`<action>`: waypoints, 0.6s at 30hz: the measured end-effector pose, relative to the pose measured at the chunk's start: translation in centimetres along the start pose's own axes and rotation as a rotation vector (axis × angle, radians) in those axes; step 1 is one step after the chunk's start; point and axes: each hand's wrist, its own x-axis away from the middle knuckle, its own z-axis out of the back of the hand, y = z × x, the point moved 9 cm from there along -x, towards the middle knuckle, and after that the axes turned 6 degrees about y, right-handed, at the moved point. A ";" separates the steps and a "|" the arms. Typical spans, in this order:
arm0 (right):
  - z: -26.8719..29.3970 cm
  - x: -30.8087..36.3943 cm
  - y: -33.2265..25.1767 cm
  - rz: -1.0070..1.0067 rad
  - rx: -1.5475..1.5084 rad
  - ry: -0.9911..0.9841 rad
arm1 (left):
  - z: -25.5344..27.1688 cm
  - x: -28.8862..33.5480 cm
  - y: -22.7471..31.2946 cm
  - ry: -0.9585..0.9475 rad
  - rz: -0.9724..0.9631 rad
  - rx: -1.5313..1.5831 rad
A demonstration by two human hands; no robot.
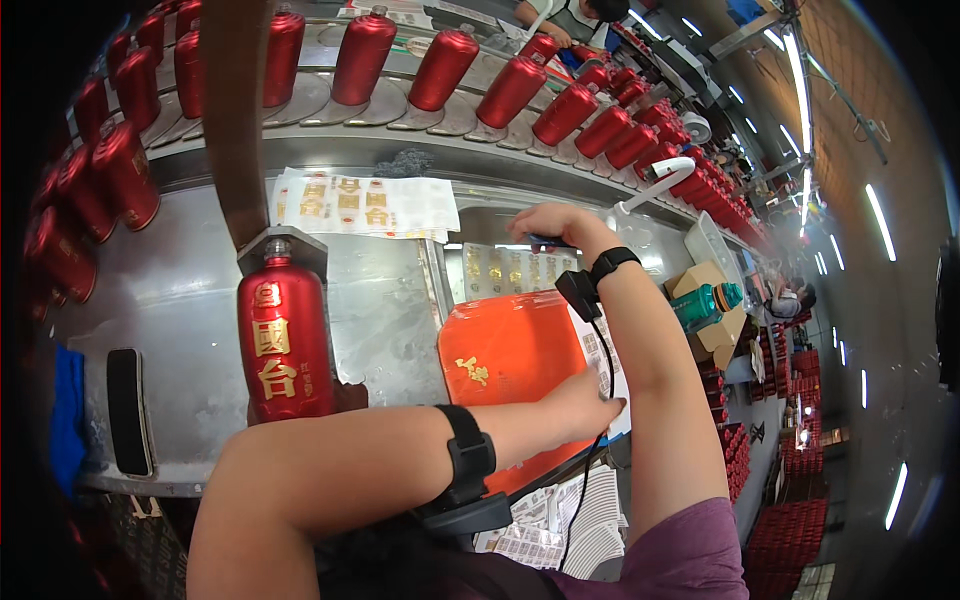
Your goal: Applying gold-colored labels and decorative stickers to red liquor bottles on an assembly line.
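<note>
Fingers (pixel 519 228) near the gold-label sheet (pixel 515 268)

Head view: whether the right hand (pixel 552 221) grips the dark-blue object (pixel 548 241), or the left hand (pixel 581 405) the white sheet (pixel 598 346), I cannot tell. The red bottle (pixel 286 345) sits toward the bench's (pixel 195 330) front edge. Likely label-picking; next calls for delicate peeling.

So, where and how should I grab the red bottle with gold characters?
Probably by the rounded sides of the red bottle, below its shoulders, from the left: that side looks reachable over the metal table, while your left forearm crosses by the base. This should spare the gold characters; the narrow neck seems crowded by the grey bracket.
</note>
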 end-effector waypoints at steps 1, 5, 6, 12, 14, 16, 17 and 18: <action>0.5 -0.4 0.6 -0.035 0.041 0.052 | -1.3 0.6 -0.4 -0.104 0.016 0.100; 0.5 -2.8 3.1 0.050 0.266 0.053 | -2.4 4.7 -1.8 -0.192 0.094 0.192; 0.6 -3.8 3.7 0.069 0.382 0.074 | -2.5 5.7 -2.2 -0.218 0.143 0.147; -0.5 -8.6 5.9 -0.022 0.781 0.040 | -1.5 6.1 -0.1 -0.326 0.137 -0.058; -0.9 -9.6 5.7 -0.001 0.874 0.019 | -1.1 5.7 0.6 -0.318 0.117 -0.086; -1.4 -10.6 5.8 0.010 0.908 -0.039 | -0.8 5.3 0.9 -0.316 0.102 -0.111; -1.7 -11.1 5.8 0.019 0.931 -0.068 | -0.5 5.0 0.8 -0.320 0.097 -0.116; -1.9 -11.7 5.8 0.036 0.953 -0.076 | -0.3 4.8 0.7 -0.325 0.091 -0.123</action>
